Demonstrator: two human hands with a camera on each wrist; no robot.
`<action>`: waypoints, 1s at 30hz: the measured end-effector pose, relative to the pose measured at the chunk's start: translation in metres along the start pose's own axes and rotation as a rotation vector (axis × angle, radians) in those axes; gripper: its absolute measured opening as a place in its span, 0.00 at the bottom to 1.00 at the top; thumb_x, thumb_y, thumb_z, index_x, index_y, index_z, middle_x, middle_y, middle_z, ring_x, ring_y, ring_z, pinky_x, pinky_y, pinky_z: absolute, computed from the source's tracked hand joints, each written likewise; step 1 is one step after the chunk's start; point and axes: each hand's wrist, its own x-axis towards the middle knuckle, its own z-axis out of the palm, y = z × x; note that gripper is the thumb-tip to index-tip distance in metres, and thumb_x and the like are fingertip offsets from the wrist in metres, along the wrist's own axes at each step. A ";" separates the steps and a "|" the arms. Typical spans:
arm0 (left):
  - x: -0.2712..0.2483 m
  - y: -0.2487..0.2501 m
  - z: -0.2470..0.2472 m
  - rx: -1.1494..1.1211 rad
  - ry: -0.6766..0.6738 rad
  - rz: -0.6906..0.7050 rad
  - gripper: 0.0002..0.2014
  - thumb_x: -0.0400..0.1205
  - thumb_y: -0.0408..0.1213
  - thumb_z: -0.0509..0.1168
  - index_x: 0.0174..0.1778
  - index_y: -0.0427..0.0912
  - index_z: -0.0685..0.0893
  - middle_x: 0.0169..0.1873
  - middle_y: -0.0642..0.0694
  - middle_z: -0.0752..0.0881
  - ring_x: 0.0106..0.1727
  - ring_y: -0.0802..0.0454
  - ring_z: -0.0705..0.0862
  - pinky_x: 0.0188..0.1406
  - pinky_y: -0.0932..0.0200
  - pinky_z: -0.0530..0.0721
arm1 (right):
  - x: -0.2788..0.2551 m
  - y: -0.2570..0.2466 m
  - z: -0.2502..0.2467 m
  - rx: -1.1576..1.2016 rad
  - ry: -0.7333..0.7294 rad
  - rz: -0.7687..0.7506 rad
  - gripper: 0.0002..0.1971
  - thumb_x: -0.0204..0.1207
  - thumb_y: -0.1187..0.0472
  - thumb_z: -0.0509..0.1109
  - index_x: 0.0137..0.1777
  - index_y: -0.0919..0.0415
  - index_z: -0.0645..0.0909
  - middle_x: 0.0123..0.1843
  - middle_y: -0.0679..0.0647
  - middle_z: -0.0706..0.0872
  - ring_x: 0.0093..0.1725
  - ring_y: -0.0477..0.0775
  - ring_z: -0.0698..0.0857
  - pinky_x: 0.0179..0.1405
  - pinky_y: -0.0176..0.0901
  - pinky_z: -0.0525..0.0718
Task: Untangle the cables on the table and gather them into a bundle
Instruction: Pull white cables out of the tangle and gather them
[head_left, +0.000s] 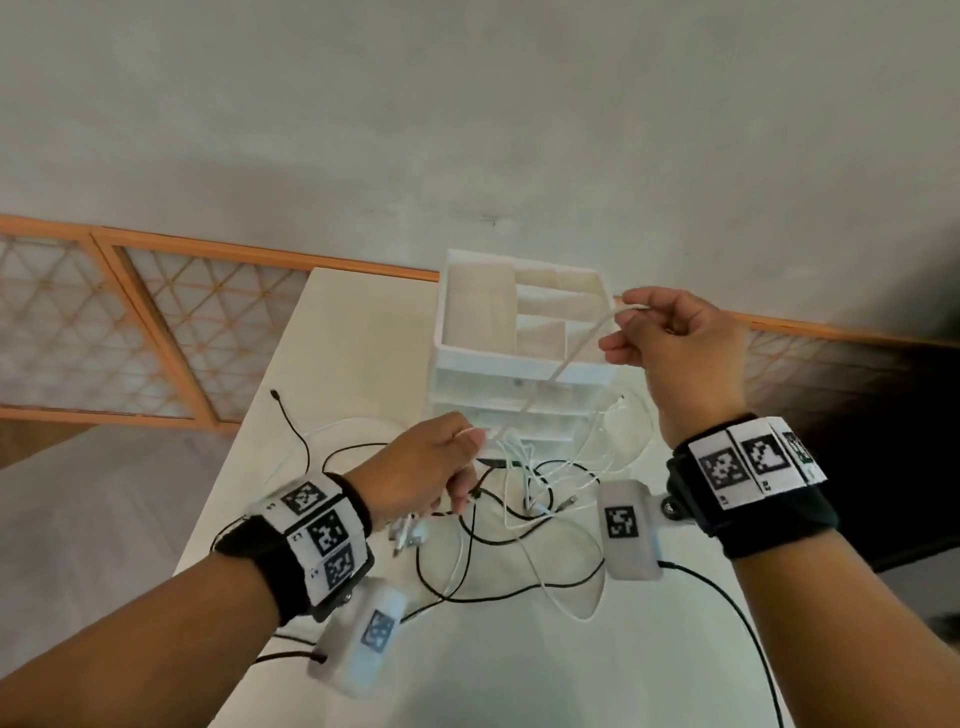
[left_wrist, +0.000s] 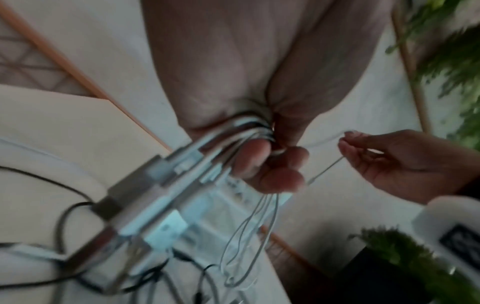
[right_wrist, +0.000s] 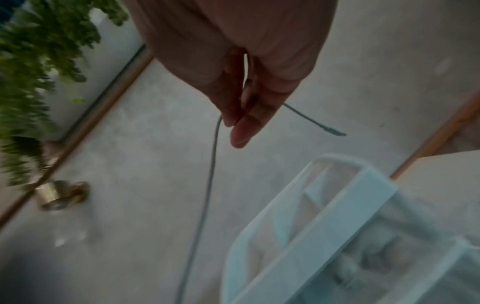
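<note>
A tangle of black and white cables (head_left: 519, 499) lies on the white table (head_left: 519, 675). My left hand (head_left: 441, 467) grips a bunch of several cable ends just above it; their plugs (left_wrist: 166, 185) stick out below the fist in the left wrist view. My right hand (head_left: 654, 332), raised over the organizer, pinches one white cable (head_left: 571, 358) near its end. That cable runs taut down to my left hand. In the right wrist view the cable (right_wrist: 211, 185) hangs from the fingers (right_wrist: 246, 123) and its small plug (right_wrist: 335, 132) pokes out to the right.
A white plastic desk organizer (head_left: 519, 332) with compartments and drawers stands at the table's far side, right behind the cables. A wood-framed lattice screen (head_left: 156, 332) lines the floor beyond. Green plants (left_wrist: 454, 61) and a brass object (right_wrist: 59, 195) sit off to the right.
</note>
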 end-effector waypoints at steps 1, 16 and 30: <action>-0.001 -0.010 -0.004 0.090 -0.022 -0.030 0.13 0.91 0.43 0.53 0.42 0.42 0.72 0.25 0.47 0.82 0.20 0.55 0.76 0.18 0.61 0.68 | 0.009 0.008 -0.010 -0.007 0.067 0.035 0.10 0.78 0.73 0.71 0.45 0.56 0.85 0.32 0.54 0.87 0.28 0.51 0.89 0.33 0.42 0.88; 0.020 0.045 -0.001 0.023 0.184 0.149 0.11 0.90 0.38 0.57 0.45 0.37 0.79 0.27 0.44 0.86 0.22 0.56 0.81 0.21 0.60 0.72 | -0.027 0.047 0.003 -0.698 -0.667 -0.211 0.24 0.72 0.55 0.80 0.68 0.44 0.81 0.50 0.44 0.83 0.31 0.40 0.80 0.37 0.28 0.75; 0.031 -0.020 0.026 -0.005 0.232 -0.064 0.12 0.91 0.37 0.55 0.44 0.38 0.77 0.31 0.47 0.84 0.42 0.47 0.91 0.40 0.53 0.77 | 0.102 0.020 -0.092 -0.273 0.140 -0.040 0.17 0.73 0.38 0.74 0.46 0.50 0.91 0.32 0.57 0.90 0.29 0.49 0.90 0.44 0.46 0.91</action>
